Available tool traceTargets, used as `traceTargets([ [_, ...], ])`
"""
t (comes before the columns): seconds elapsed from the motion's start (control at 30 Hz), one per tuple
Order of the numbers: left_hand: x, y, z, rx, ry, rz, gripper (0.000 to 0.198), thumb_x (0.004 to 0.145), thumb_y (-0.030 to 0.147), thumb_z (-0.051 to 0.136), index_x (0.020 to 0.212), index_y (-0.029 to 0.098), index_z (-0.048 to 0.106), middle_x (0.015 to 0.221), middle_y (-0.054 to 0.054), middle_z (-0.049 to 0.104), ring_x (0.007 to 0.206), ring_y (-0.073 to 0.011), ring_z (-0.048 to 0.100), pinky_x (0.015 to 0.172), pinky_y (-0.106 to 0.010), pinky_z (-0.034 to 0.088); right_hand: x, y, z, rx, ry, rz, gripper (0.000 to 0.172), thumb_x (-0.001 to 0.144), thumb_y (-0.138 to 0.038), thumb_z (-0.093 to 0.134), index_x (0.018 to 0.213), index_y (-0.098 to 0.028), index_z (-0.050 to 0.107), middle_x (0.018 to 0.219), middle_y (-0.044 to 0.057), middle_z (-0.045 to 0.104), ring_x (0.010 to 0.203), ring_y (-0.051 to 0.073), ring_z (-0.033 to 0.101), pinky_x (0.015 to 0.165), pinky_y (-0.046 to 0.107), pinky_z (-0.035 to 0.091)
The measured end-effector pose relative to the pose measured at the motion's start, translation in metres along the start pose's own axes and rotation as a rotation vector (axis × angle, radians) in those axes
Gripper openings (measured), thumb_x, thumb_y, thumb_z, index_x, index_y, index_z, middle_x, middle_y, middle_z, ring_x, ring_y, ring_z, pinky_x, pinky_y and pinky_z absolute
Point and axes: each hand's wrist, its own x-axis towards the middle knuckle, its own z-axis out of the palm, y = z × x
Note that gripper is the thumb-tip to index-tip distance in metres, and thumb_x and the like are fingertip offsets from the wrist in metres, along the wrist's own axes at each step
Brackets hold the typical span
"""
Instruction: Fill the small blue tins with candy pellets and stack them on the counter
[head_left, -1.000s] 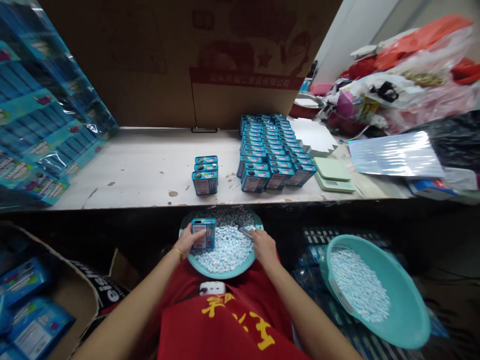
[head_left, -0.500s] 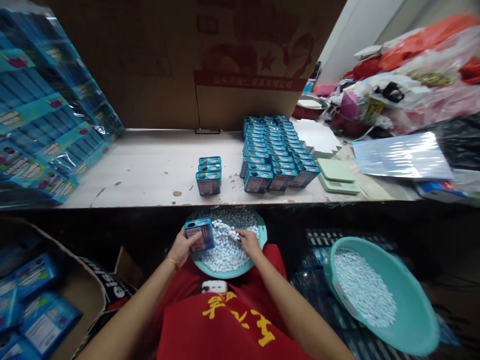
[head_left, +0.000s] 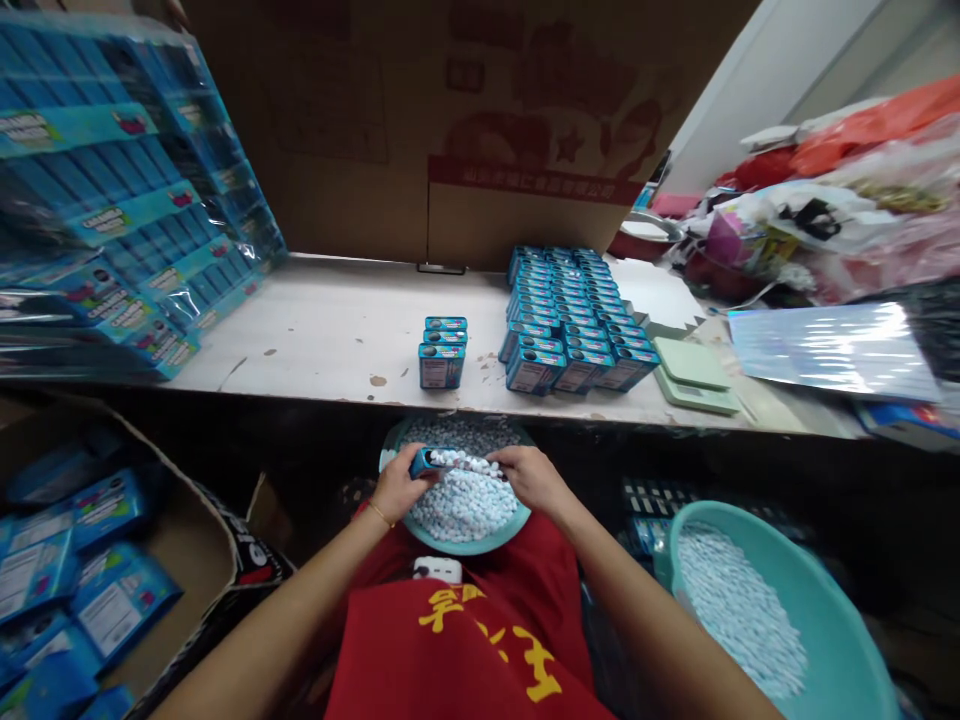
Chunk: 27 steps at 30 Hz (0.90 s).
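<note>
My left hand [head_left: 400,486] is wrapped round a small blue box [head_left: 424,461], tilted over the teal basin [head_left: 517,520] on my lap. My right hand [head_left: 531,478] pinches a scoop [head_left: 496,470] heaped with white pellets, its far end at the box's opening. Most of the scoop is hidden under the pellets. Below both hands the basin holds many more white pellets [head_left: 461,505]. On the white table beyond stand a short row of blue boxes [head_left: 441,368] and a larger block of them [head_left: 574,320].
A green scale [head_left: 694,375] sits right of the box block. A large carton [head_left: 375,130] stands behind the table, wrapped blue packs [head_left: 135,200] at left. An open carton of blue boxes [head_left: 191,600] is lower left, a second teal basin [head_left: 847,620] lower right.
My left hand has tipped the blue box towards the right. My right hand has raised the scoop of pellets to its opening. The camera view has shifted slightly left.
</note>
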Motion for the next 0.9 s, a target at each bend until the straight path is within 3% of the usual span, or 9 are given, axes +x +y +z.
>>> traceTargets([
  [0.2, -0.005, 0.003, 0.003, -0.043, -0.026, 0.037, 0.039, 0.047, 0.018, 0.07, 0.085, 0.025, 0.062, 0.087, -0.003, 0.058, 0.092, -0.0239, 0.049, 0.09, -0.032, 0.033, 0.01, -0.056, -0.015, -0.495, -0.125, 0.028, 0.03, 0.066, -0.009, 0.041, 0.079, -0.02, 0.066, 0.082, 0.01, 0.067, 0.078, 0.022, 0.061, 0.063, 0.028, 0.042],
  [0.4, -0.003, -0.001, -0.001, -0.035, -0.013, 0.058, 0.038, 0.048, 0.016, 0.07, 0.084, 0.024, 0.062, 0.084, -0.002, 0.058, 0.087, -0.0227, 0.05, 0.087, -0.031, 0.034, 0.015, -0.076, -0.012, -0.566, -0.116, -0.05, 0.028, 0.071, -0.01, 0.039, 0.086, -0.014, 0.063, 0.084, 0.014, 0.064, 0.078, 0.022, 0.06, 0.065, 0.03, 0.042],
  [0.7, 0.002, -0.002, -0.001, 0.018, -0.052, 0.13, 0.037, 0.051, 0.018, 0.07, 0.087, 0.023, 0.061, 0.086, -0.002, 0.058, 0.084, -0.0202, 0.052, 0.084, -0.029, 0.037, -0.001, -0.056, -0.018, -0.505, -0.101, -0.027, 0.029, 0.075, -0.01, 0.035, 0.085, -0.021, 0.059, 0.086, 0.006, 0.062, 0.076, 0.018, 0.058, 0.062, 0.026, 0.038],
  [0.8, 0.004, -0.003, -0.009, 0.004, -0.018, 0.099, 0.039, 0.052, 0.023, 0.071, 0.089, 0.021, 0.059, 0.085, -0.002, 0.059, 0.084, -0.0192, 0.053, 0.084, -0.03, 0.038, -0.016, -0.025, -0.021, -0.451, -0.053, 0.018, 0.032, 0.077, -0.012, 0.035, 0.094, -0.028, 0.057, 0.091, 0.002, 0.06, 0.082, 0.016, 0.056, 0.061, 0.024, 0.035],
  [0.9, 0.005, -0.011, -0.022, -0.078, 0.001, -0.017, 0.043, 0.053, 0.029, 0.071, 0.091, 0.019, 0.054, 0.082, -0.001, 0.06, 0.078, -0.0179, 0.056, 0.078, -0.031, 0.043, -0.033, 0.02, -0.012, -0.45, -0.059, 0.137, 0.034, 0.08, -0.015, 0.033, 0.1, -0.03, 0.056, 0.095, 0.001, 0.059, 0.083, 0.014, 0.055, 0.061, 0.023, 0.033],
])
